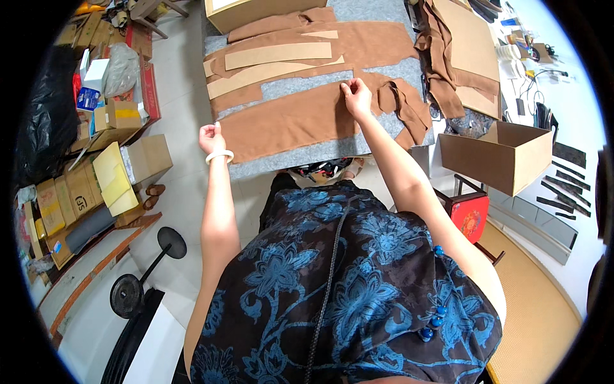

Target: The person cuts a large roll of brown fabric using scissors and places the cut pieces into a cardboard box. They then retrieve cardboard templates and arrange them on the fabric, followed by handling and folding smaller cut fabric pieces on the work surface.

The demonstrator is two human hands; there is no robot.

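A long brown fabric piece (275,125) lies across the near part of the grey felt-topped table (268,168). My left hand (211,137), with a pale bangle at the wrist, pinches its left end. My right hand (355,96) pinches its upper edge near the right end. Just beyond lie more brown fabric (377,35) and several tan pattern strips (278,56). A crumpled brown piece (412,115) lies right of my right hand.
Cardboard boxes and bags (118,179) crowd the floor at left. An open carton (486,160), a red-seated stool (467,217) and more draped fabric (441,64) are at right. A wooden box (252,16) sits at the table's far side.
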